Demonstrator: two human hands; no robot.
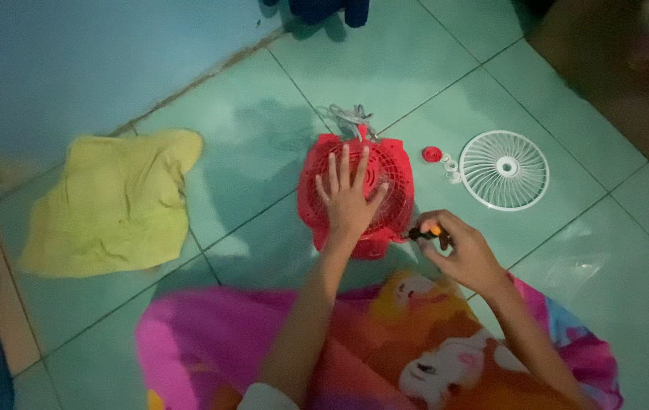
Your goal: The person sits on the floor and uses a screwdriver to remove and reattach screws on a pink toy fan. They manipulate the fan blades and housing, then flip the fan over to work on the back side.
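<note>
Red plastic fan housing lies under the spread-fingered left hand; right hand, beside it, pinches an orange-handled screwdriver.

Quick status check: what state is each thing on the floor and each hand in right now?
Red fan housing: lying flat on the tiles, front grille off.
White grille: detached, flat on the floor.
Red cap: off, beside small white parts.
Yellow cloth: crumpled, spread out.
Left hand: open, pressing the housing.
Right hand: closed on an orange-handled tool.
</note>
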